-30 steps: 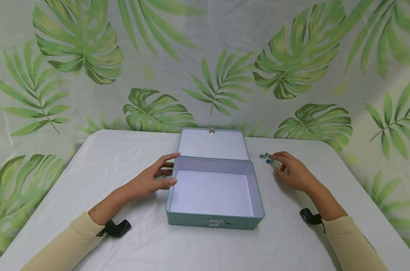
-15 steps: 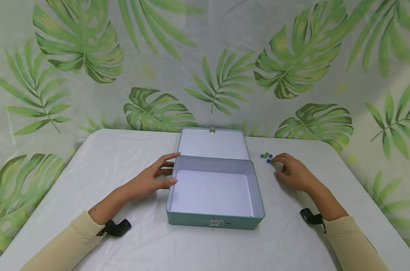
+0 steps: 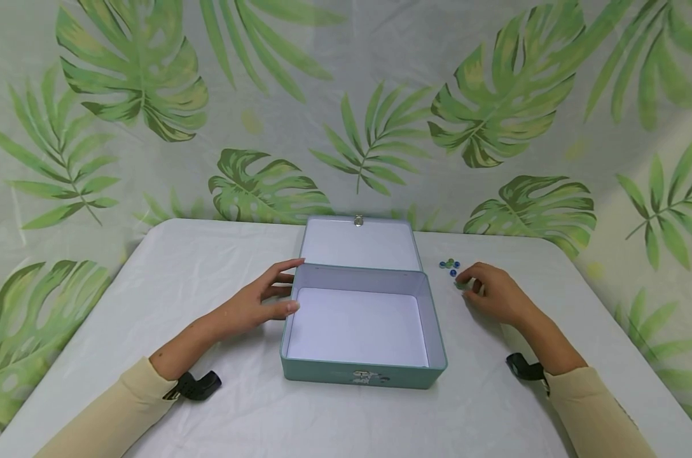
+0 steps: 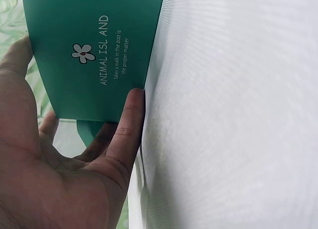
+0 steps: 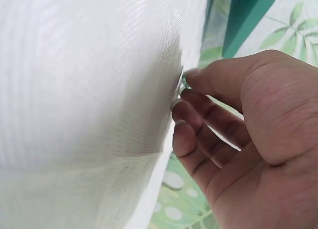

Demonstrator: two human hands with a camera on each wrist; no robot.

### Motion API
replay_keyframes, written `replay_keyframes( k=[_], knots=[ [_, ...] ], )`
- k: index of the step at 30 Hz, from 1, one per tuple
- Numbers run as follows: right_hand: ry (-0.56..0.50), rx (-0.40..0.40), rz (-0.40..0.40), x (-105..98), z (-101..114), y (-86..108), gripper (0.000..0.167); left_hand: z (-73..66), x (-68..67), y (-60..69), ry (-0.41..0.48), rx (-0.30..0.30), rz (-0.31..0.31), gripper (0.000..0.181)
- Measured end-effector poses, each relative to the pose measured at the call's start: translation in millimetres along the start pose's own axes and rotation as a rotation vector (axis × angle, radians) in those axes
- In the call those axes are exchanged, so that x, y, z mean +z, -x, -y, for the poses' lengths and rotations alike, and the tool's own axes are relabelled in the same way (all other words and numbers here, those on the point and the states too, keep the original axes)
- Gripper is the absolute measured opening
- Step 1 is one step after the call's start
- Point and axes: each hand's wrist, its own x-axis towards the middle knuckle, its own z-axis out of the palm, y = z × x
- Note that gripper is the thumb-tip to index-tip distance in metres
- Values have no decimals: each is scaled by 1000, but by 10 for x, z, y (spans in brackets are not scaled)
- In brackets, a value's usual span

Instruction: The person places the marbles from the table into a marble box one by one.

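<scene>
A green tin box (image 3: 364,374) with a white inside stands on the table, its lid (image 3: 359,245) folded back behind it. My left hand (image 3: 251,305) touches the box's left side with fingers spread and mostly straight. Printed lettering and a flower mark that side (image 4: 94,55) in the left wrist view. To the right of the box, my right hand (image 3: 497,296) pinches a green glass marble (image 3: 459,285) between thumb and fingertips, low over the cloth. In the right wrist view a sliver of that marble (image 5: 185,82) shows. Just beyond lie several blue and green marbles (image 3: 453,273).
A white cloth (image 3: 220,413) covers the table. Behind it hangs a leaf-printed curtain (image 3: 374,57). Black straps with camera mounts (image 3: 200,386) sit on both wrists.
My right hand has drawn slightly toward me, bringing the green marble away from the cluster. The left hand and the box have stayed put.
</scene>
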Motion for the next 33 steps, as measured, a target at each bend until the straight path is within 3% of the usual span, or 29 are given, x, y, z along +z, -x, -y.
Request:
replay_keyframes(
  k=[9, 14, 33],
  knots=[
    [1, -3, 23, 23, -8, -13, 15, 14, 0, -9, 7, 2, -1, 81],
    [3, -48, -7, 14, 48, -22, 17, 4, 3, -8, 9, -5, -2, 80],
    [-48, -261, -137, -100, 586, -40, 26, 16, 6, -7, 5, -2, -2, 79]
  ],
)
